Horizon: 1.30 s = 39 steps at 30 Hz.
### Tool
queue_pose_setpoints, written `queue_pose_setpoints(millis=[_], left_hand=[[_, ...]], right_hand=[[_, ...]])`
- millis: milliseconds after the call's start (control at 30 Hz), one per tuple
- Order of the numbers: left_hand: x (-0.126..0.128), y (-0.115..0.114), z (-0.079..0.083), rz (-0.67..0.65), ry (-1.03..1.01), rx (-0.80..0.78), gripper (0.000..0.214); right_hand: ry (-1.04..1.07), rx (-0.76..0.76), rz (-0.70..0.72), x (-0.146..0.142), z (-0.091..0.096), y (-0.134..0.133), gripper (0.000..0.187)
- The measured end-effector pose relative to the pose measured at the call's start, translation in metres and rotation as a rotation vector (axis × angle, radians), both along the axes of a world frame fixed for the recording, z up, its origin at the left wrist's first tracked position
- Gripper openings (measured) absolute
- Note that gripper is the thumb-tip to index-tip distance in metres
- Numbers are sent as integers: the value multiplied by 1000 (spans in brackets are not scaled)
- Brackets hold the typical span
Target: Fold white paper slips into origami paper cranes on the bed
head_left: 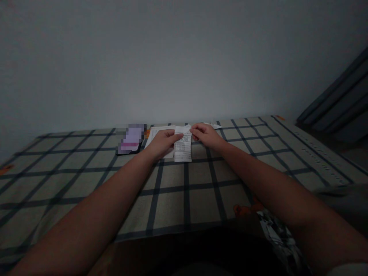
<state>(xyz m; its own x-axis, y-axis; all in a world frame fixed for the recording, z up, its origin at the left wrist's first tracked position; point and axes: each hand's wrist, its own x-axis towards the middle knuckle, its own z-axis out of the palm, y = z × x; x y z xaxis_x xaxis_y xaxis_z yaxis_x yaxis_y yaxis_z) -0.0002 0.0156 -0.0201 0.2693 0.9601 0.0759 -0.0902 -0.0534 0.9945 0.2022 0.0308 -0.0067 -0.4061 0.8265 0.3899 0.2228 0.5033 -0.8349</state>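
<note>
A narrow white printed paper slip (183, 149) lies on a checked bedsheet (172, 184) with more white papers (156, 134) under it. My left hand (162, 142) pinches the slip's upper left edge, fingers closed on it. My right hand (205, 135) pinches the slip's upper right corner, fingers curled together. Both forearms stretch out from the bottom of the view.
A phone with a lit screen (130, 141) lies just left of the papers. A small white scrap (215, 125) sits behind my right hand. A plain wall rises behind the bed. A dark curtain or panel (339, 107) stands at the right.
</note>
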Motion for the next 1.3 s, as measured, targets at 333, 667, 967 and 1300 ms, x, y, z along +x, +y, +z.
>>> queue_pose_setpoints(millis=[333, 667, 967, 1300], left_hand=[[-2, 2, -2, -14, 42, 1, 31], [-2, 4, -4, -7, 42, -9, 33], [-5, 5, -6, -19, 61, 4, 34], [-4, 5, -5, -16, 41, -8, 35]], right_hand=[[9, -11, -4, 0, 0, 1, 24], [13, -46, 11, 0, -2, 2, 23], [39, -50, 36, 0, -6, 7, 23], [71, -55, 51, 0, -7, 8, 23]])
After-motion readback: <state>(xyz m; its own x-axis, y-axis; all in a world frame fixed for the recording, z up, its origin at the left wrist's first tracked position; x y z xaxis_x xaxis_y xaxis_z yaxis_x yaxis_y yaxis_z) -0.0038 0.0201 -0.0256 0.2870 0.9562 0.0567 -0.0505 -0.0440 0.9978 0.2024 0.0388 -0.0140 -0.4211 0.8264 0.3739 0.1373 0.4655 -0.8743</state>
